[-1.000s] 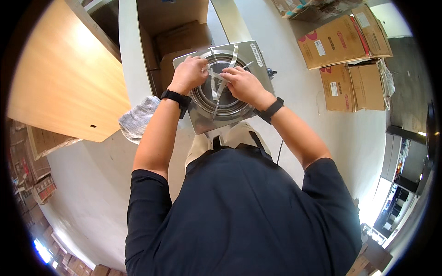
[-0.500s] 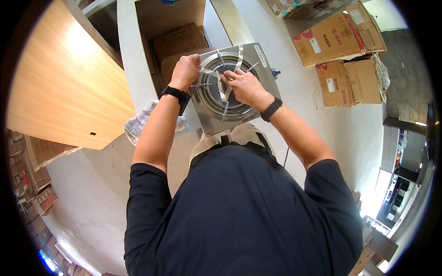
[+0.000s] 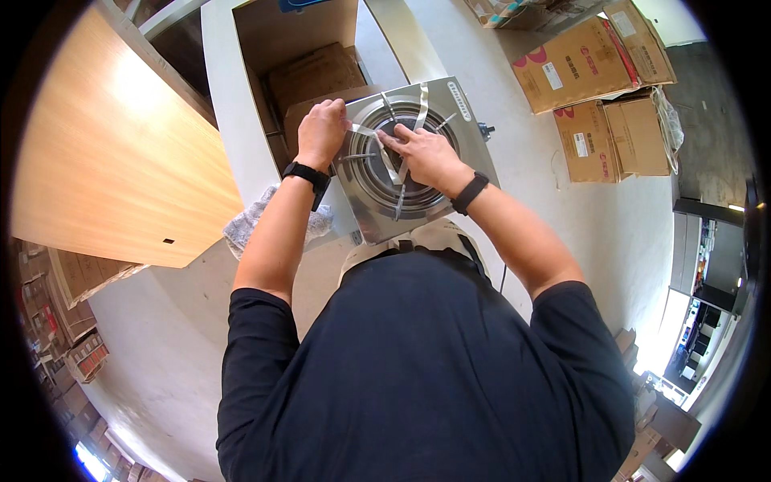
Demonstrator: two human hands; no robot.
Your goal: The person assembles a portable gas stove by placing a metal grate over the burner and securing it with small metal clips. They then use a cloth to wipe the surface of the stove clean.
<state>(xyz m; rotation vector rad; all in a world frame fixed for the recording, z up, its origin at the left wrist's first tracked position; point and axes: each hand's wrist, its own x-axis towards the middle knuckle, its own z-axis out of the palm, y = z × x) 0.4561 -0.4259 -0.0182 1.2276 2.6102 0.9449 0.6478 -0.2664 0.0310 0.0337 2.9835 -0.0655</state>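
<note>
A square stainless-steel gas stove (image 3: 363,210) with one round burner lies in front of me, tilted a little. Shiny strips of tape (image 3: 422,103) run across its burner and pan-support prongs. At the stove's left edge, my left hand (image 3: 321,135) is closed in a pinch on the end of one strip. That strip stretches from there toward the burner's middle. My right hand (image 3: 434,163) is over the burner, its fingers bent onto the tape near the centre; its fingertips are partly hidden. A blue-grey fitting (image 3: 487,131) sticks out of the stove's right side.
An open cardboard box (image 3: 313,72) is beyond the stove. A grey cloth (image 3: 249,225) lies left of my forearm, near a large wooden panel (image 3: 120,153). Printed cartons (image 3: 574,72) are stacked at the far right.
My right fingers have shifted slightly on the tape over the burner. The left hand keeps its pinch on the strip. The whole view has moved a little.
</note>
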